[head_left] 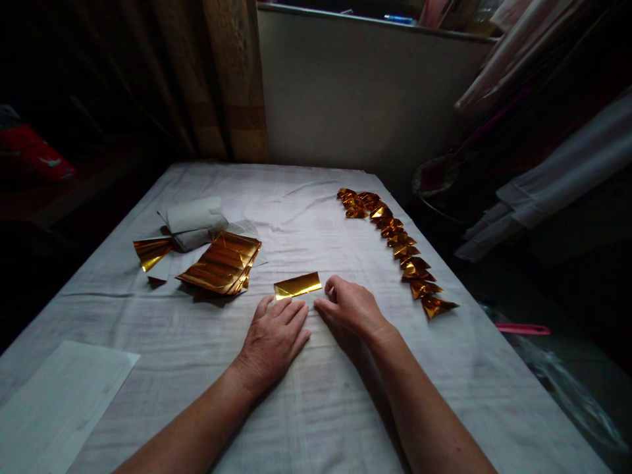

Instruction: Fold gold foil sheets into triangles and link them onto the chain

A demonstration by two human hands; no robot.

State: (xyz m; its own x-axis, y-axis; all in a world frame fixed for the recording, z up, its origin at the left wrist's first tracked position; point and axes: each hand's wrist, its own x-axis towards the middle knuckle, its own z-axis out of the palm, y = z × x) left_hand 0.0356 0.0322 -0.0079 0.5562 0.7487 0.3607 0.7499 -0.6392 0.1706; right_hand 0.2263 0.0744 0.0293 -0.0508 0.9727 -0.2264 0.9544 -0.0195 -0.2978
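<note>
A small folded strip of gold foil paper (297,286) lies on the white cloth in front of me. My left hand (273,339) rests flat on the cloth, its fingertips at the strip's near left corner. My right hand (352,307) is curled beside the strip's right end, fingertips touching or almost touching it. A stack of flat gold foil sheets (222,263) sits to the left. A curved row of several folded gold pieces (401,249) runs along the right side of the table.
The table is covered in a white cloth (316,395). White paper wrapping (192,222) and a loose gold sheet (151,251) lie at the left. A white sheet (59,401) sits at the near left corner. Curtains and a wall stand behind; hanging fabric is at the right.
</note>
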